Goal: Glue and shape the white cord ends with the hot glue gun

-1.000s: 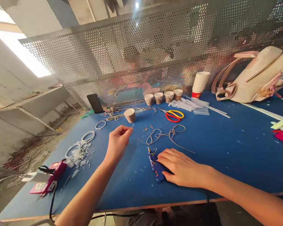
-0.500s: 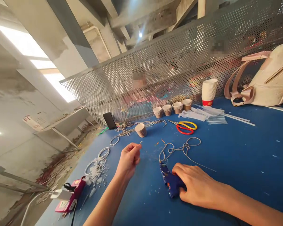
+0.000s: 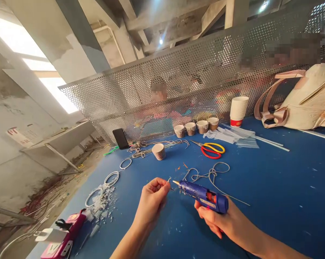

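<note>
In the head view I see my left hand [image 3: 153, 201] pinching the cord [image 3: 216, 187] by its end, grip narrow; my right hand's [image 3: 219, 219] grip is wrapped round the glue gun [image 3: 202, 195], nozzle just beside that end; the round cup [image 3: 158, 151] stands beyond, nearer the surface's [image 3: 272, 187] far edge, its inside showing nothing I can make out.

Seems like glossy plastic on the glue gun [image 3: 200, 194] in the right hand [image 3: 219, 219], and dull twine [image 3: 168, 180] pinched in the left hand [image 3: 153, 198]. Looks kinda rough on the cup [image 3: 159, 153] beyond the left, smooth on the tabletop [image 3: 275, 183] beneath both, and perforated metal for the screen [image 3: 135, 97] past them.
</note>
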Available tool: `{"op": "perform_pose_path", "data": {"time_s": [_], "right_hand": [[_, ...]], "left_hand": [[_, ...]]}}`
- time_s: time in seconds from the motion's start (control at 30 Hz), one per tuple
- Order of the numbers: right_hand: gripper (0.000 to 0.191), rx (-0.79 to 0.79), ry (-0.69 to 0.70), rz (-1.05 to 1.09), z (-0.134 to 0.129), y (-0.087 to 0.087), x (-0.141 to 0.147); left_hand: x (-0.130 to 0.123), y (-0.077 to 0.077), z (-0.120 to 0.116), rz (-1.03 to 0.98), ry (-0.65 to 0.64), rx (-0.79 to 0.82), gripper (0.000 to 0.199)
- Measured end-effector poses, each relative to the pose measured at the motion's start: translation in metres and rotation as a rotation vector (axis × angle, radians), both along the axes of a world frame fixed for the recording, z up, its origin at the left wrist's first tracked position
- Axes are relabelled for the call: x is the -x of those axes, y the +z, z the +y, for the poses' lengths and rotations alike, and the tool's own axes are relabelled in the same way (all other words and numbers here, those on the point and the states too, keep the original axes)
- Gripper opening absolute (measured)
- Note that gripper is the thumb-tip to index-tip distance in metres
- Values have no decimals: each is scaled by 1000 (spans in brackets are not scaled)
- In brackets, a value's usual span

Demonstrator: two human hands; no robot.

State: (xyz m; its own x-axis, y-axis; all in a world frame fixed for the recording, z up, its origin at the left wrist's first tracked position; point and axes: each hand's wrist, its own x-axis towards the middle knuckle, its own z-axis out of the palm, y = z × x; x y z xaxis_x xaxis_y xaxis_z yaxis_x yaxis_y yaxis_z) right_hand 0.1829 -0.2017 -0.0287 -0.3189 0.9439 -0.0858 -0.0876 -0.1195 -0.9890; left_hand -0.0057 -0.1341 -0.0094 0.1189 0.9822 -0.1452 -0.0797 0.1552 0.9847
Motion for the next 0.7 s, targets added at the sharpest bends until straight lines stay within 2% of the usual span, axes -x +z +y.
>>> {"op": "perform_pose_path", "data": {"time_s": [0.2, 0.47, 0.7], "right_hand": [[24, -54, -30, -63, -3, -6, 2], [19, -132, -47, -155, -3, 0, 2], [28, -137, -43, -202, -1, 2, 2]], "left_hand": [[1, -5, 0, 13, -18, 3, 36], [0, -7, 0, 17, -25, 23, 34], [-1, -7, -2, 51, -31, 25, 37]]}}
